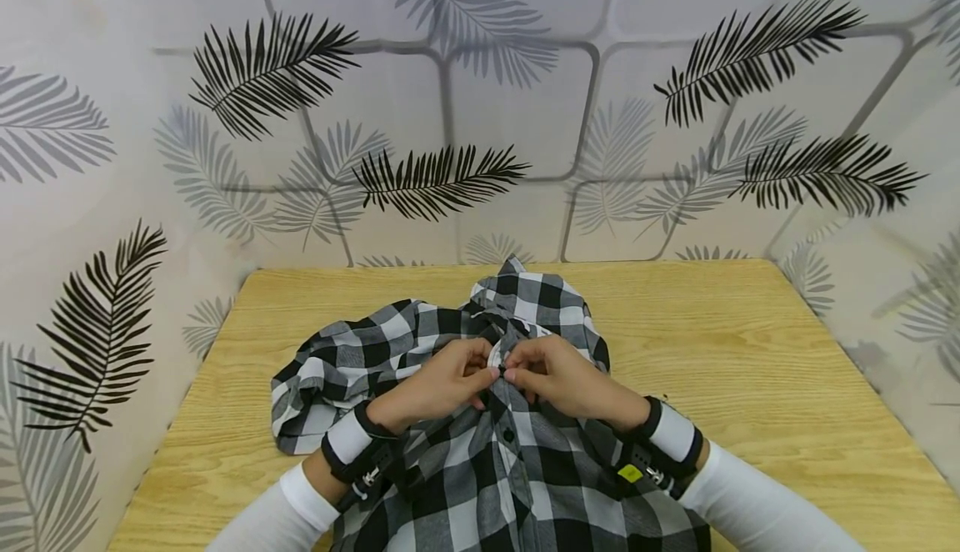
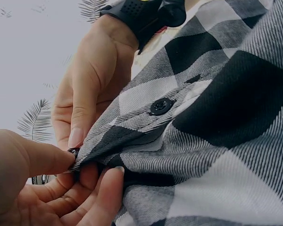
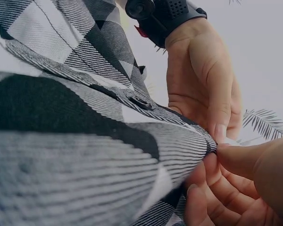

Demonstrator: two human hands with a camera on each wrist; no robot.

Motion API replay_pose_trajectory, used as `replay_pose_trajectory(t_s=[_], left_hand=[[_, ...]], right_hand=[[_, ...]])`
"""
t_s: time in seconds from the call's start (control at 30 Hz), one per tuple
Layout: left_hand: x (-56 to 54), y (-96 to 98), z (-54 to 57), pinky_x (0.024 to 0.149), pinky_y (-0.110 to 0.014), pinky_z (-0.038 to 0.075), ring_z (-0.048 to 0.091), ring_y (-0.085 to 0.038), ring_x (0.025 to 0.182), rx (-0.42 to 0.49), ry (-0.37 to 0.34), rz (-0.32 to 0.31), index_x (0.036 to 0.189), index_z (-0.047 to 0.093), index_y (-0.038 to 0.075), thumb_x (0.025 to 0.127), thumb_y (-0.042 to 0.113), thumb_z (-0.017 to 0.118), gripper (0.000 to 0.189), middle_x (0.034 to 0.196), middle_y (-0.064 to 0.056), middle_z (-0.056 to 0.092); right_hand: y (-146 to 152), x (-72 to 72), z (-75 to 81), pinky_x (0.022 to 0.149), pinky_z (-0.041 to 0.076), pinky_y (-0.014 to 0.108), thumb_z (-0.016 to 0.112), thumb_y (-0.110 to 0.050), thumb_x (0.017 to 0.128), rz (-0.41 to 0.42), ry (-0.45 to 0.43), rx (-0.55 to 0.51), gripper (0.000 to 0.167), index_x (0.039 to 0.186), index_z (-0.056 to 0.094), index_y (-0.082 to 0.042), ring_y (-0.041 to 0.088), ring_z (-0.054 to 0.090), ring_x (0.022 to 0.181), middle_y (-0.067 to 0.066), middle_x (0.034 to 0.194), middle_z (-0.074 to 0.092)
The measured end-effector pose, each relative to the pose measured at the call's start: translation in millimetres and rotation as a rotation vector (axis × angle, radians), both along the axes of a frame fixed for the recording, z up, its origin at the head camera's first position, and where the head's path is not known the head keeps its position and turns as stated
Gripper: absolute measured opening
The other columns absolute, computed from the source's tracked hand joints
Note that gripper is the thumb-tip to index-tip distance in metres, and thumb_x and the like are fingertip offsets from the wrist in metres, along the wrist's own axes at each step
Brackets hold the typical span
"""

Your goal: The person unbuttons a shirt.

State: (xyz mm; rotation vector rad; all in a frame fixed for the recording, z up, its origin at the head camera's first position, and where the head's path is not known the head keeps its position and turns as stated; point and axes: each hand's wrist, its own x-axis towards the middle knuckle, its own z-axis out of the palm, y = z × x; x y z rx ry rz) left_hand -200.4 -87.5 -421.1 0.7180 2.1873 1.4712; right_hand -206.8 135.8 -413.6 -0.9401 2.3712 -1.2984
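A black, grey and white checked shirt (image 1: 472, 485) lies on the wooden table with its front placket toward me. At the upper placket, my left hand (image 1: 450, 377) pinches the cloth edge between thumb and fingers. Facing it, my right hand (image 1: 558, 375) pinches the same spot, the two thumb tips nearly meeting. A dark button (image 2: 74, 151) shows between the thumbs in the left wrist view. Another black button (image 2: 161, 106), lower on the placket, lies fastened through the cloth. The fingers under the placket are partly hidden by the fabric.
The wooden table (image 1: 750, 368) extends to both sides of the shirt. One sleeve (image 1: 330, 377) is folded out to the left. Behind the table hangs a pale backdrop (image 1: 517, 118) with leaf prints. Each wrist wears a black strapped camera (image 1: 360, 460).
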Motion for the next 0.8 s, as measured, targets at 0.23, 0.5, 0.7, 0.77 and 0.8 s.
replay_pose_trajectory(t_s=[0.23, 0.5, 0.7, 0.77, 0.8], left_hand=[[0.5, 2.4, -0.4, 0.063, -0.030, 0.059, 0.060, -0.013, 0.062, -0.019, 0.006, 0.028, 0.108, 0.059, -0.004, 0.104, 0.006, 0.052, 0.013, 0.084, -0.012, 0.063], [1.9, 1.3, -0.7, 0.067, -0.029, 0.061, 0.068, -0.015, 0.072, 0.022, 0.020, 0.052, 0.098, 0.063, -0.008, 0.100, -0.001, 0.055, 0.011, 0.094, -0.022, 0.071], [-1.2, -1.7, -1.3, 0.072, -0.029, 0.062, 0.073, -0.016, 0.084, 0.065, 0.007, 0.046, 0.101, 0.066, -0.008, 0.101, 0.003, 0.057, 0.014, 0.100, -0.025, 0.073], [-2.4, -2.4, -1.9, 0.073, -0.031, 0.062, 0.072, -0.015, 0.083, 0.064, -0.004, 0.036, 0.101, 0.066, -0.008, 0.101, 0.004, 0.057, 0.015, 0.098, -0.025, 0.072], [-2.8, -2.7, -2.2, 0.073, -0.031, 0.063, 0.072, -0.014, 0.082, 0.062, -0.009, 0.031, 0.100, 0.066, -0.008, 0.101, 0.004, 0.057, 0.015, 0.097, -0.024, 0.072]], right_hand=[[-1.0, 0.1, -4.2, 0.052, 0.052, 0.025, 0.062, -0.007, 0.100, -0.021, -0.018, -0.019, 0.013, 0.096, 0.071, 0.001, 0.009, 0.060, 0.057, 0.012, 0.072, 0.065], [-5.6, 3.2, -6.0, 0.050, 0.049, 0.023, 0.066, -0.010, 0.098, -0.030, 0.007, -0.047, 0.015, 0.087, 0.071, -0.002, 0.008, 0.057, 0.054, 0.012, 0.067, 0.064], [-7.7, 2.4, -6.2, 0.050, 0.046, 0.021, 0.067, -0.011, 0.098, -0.069, 0.008, -0.036, 0.013, 0.087, 0.072, -0.005, 0.009, 0.057, 0.053, 0.009, 0.065, 0.064], [-7.3, 2.3, -6.1, 0.051, 0.047, 0.022, 0.068, -0.011, 0.097, -0.075, -0.005, -0.039, 0.013, 0.087, 0.073, -0.005, 0.011, 0.059, 0.054, 0.009, 0.067, 0.066], [-7.1, 2.2, -6.2, 0.052, 0.049, 0.022, 0.068, -0.011, 0.097, -0.078, -0.010, -0.042, 0.013, 0.087, 0.074, -0.005, 0.012, 0.060, 0.055, 0.009, 0.068, 0.067]])
